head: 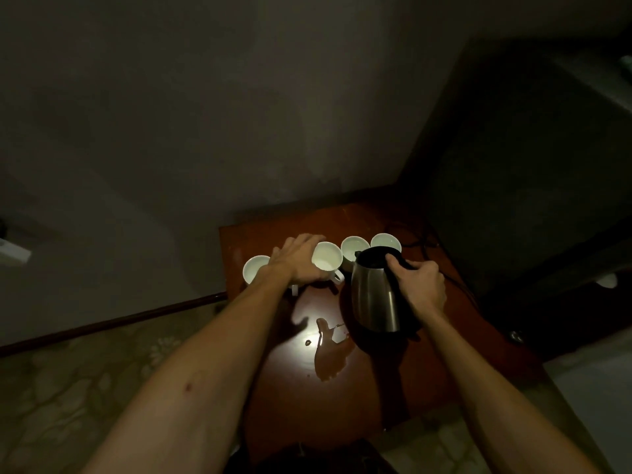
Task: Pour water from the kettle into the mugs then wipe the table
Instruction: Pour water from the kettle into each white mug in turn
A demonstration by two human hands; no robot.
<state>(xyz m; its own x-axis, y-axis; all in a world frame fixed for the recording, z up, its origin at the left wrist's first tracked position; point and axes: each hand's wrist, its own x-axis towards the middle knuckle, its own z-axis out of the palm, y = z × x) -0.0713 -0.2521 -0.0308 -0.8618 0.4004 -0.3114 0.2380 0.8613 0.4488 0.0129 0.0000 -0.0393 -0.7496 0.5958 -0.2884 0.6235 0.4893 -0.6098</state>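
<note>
Several white mugs stand in a row at the far side of a small brown table (444, 364). My left hand (301, 260) grips one mug (327, 256) and tilts it toward the kettle. Another mug (254, 268) stands to its left; two more, a third mug (352, 249) and a fourth mug (384, 241), stand to its right behind the kettle. My right hand (420, 282) grips the black handle of a steel kettle (374, 295), which is upright just above or on the table, lid open. A water puddle (330, 354) lies on the table in front of the kettle.
A black cable (424, 244) runs across the table's far right corner. A dark cabinet (530, 200) stands right of the table, and a grey wall rises behind it. Patterned floor (85, 371) lies to the left below the table edge.
</note>
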